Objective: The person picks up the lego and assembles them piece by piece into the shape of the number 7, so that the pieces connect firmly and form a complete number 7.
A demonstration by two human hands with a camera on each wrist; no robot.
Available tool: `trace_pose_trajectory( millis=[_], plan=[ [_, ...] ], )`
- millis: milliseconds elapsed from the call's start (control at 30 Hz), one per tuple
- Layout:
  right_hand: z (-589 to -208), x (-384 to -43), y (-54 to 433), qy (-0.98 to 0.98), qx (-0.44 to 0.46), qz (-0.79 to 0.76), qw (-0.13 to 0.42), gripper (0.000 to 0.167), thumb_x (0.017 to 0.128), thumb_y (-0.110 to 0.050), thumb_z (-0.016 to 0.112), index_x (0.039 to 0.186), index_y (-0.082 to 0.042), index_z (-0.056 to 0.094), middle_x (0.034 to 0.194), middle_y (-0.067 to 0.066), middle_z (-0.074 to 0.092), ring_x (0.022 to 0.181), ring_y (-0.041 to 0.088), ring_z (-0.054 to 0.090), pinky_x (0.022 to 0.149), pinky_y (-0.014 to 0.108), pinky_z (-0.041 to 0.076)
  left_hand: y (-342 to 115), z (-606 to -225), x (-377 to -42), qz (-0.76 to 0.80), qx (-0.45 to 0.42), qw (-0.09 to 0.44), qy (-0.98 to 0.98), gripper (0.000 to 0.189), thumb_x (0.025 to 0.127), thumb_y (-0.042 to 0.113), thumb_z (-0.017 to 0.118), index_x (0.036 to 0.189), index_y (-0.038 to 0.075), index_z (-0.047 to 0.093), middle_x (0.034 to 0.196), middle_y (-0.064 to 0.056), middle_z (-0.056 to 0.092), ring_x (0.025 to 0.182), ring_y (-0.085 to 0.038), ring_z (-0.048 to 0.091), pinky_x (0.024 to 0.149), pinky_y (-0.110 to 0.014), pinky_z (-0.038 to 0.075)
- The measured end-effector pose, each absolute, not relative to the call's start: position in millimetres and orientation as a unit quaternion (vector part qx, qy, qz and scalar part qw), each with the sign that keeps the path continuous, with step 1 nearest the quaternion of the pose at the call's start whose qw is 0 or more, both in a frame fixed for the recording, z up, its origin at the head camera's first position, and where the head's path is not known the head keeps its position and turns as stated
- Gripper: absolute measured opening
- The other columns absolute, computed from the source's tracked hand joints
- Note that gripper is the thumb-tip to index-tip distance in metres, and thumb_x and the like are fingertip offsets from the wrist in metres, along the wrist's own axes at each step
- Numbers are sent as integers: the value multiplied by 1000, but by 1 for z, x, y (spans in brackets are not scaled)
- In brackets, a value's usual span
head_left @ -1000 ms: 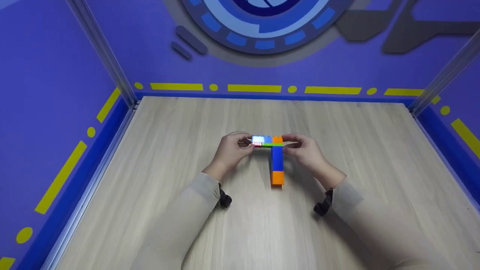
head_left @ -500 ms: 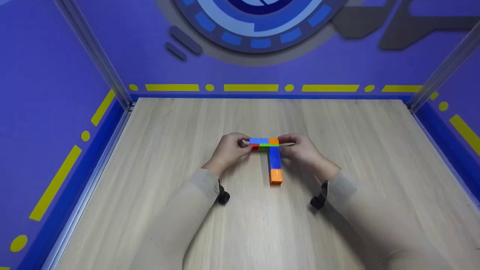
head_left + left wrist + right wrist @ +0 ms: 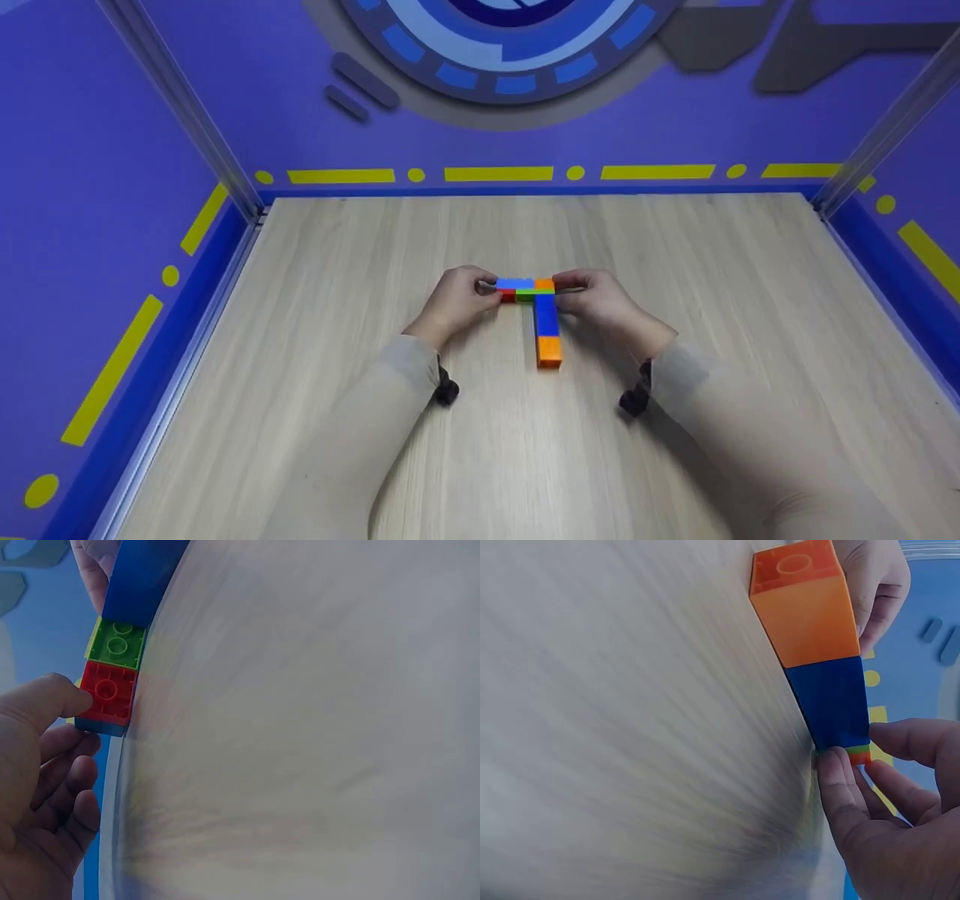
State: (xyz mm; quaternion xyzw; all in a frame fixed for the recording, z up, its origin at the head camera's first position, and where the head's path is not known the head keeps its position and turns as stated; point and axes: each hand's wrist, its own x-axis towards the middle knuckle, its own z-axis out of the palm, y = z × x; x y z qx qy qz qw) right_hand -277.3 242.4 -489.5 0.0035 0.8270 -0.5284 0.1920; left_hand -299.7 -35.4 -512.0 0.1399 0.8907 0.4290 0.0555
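Note:
Toy building blocks are joined into one piece. Along its far side run a light blue block (image 3: 515, 284) and an orange block (image 3: 545, 284), with a red block (image 3: 508, 296) and a green block (image 3: 525, 297) against them. A dark blue block (image 3: 547, 315) extends toward the person, ending in another orange block (image 3: 550, 351). My left hand (image 3: 456, 304) pinches the red and light blue end, thumb on the red block's hollow underside (image 3: 107, 692) in the left wrist view. My right hand (image 3: 606, 304) pinches the opposite end, fingertips beside the dark blue block (image 3: 829, 701).
A light wood-grain table (image 3: 420, 450) lies under the forearms. Blue-purple panels with yellow marks (image 3: 499, 174) enclose its back and sides, with metal posts at the corners. Each wrist carries a small black device (image 3: 446, 391).
The head view has shifted slightly. Both hands keep their hold on the joined blocks, which have tipped a little, showing more of the red and green blocks; the glare on the light blue block is gone.

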Motion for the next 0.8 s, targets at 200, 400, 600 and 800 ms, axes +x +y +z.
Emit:
trace_pose_trajectory(
  millis=[200, 400, 600, 800],
  plan=[
    [-492, -278, 241, 842, -10, -504, 190, 54, 108, -17, 70, 161, -6, 60, 161, 16, 64, 149, 36, 61, 133, 55, 45, -40, -510, -299, 408, 143, 65, 899, 37, 104, 18, 81, 138, 3, 79, 141, -15, 77, 129, -30, 73, 116, -45, 60],
    [-487, -277, 252, 870, -29, -465, 163, 53, 110, -23, 69, 160, -8, 60, 160, 15, 64, 145, 37, 62, 128, 56, 50, -54, -502, -299, 385, 138, 70, 910, 56, 101, 31, 84, 151, 10, 70, 158, -9, 66, 140, -29, 66, 123, -48, 54],
    [-482, -275, 268, 886, -26, -439, 146, 50, 112, -25, 67, 158, -9, 61, 159, 15, 65, 139, 36, 63, 123, 56, 54, -70, -496, -303, 352, 144, 38, 924, 60, 100, 39, 82, 151, 9, 70, 159, -8, 65, 139, -31, 68, 123, -49, 54],
    [-483, -275, 289, 918, -56, -382, 92, 47, 112, -22, 64, 155, -3, 64, 155, 21, 66, 137, 41, 65, 121, 60, 54, -87, -491, -302, 307, 141, 17, 941, 66, 99, 52, 77, 150, 10, 71, 158, -8, 66, 150, -34, 61, 129, -51, 48]
  ],
)
